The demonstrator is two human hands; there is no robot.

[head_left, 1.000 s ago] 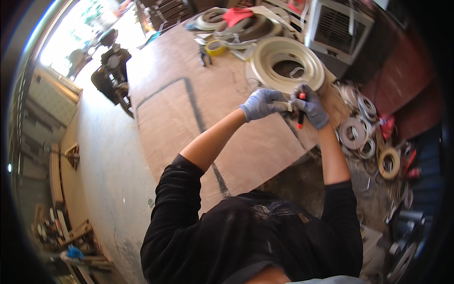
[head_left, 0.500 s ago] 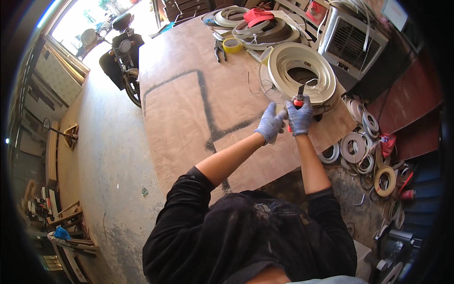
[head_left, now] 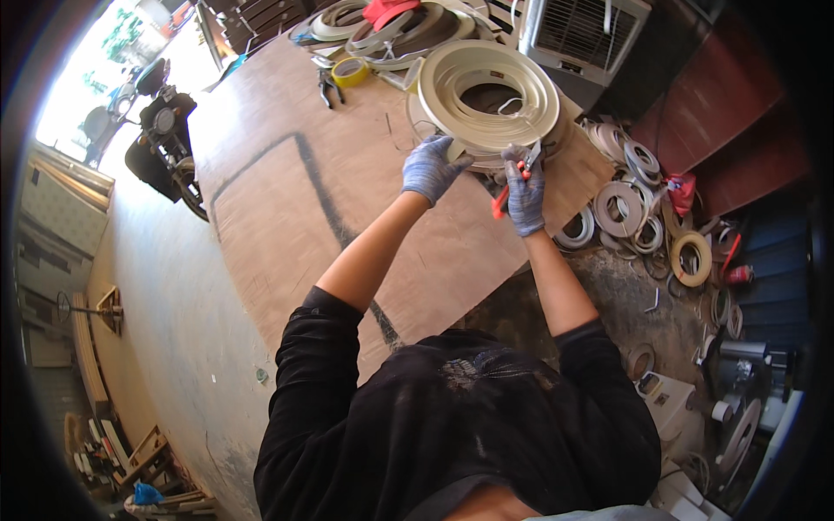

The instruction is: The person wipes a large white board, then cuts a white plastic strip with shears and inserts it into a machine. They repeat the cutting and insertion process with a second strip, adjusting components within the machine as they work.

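My right hand (head_left: pixel 525 201), in a grey-blue work glove, is closed round a red-handled utility knife (head_left: pixel 500 202). Its grey blade end points up and away from me, close to the near rim of a large cream roll of edge banding (head_left: pixel 434 102). My left hand (head_left: pixel 427 172), gloved alike, is at the roll's near left side. Its thumb and fingers are closed on a short pale piece of banding (head_left: pixel 456 149); the glove partly hides it. The roll lies on a brown plywood sheet (head_left: pixel 408 260) bearing a dark painted line.
Farther back lie pliers (head_left: pixel 327 87), yellow tape (head_left: pixel 351 71) and more coils (head_left: pixel 417 39) with a red cloth on top. An air cooler (head_left: pixel 582 39) stands behind. Many banding rolls (head_left: pixel 618 208) cover the floor at right. A motorcycle (head_left: pixel 165 130) is parked at left.
My hands have drawn apart, the left away from the knife. The knife has tilted in my right hand. The whole view has shifted, so the table appears farther left.
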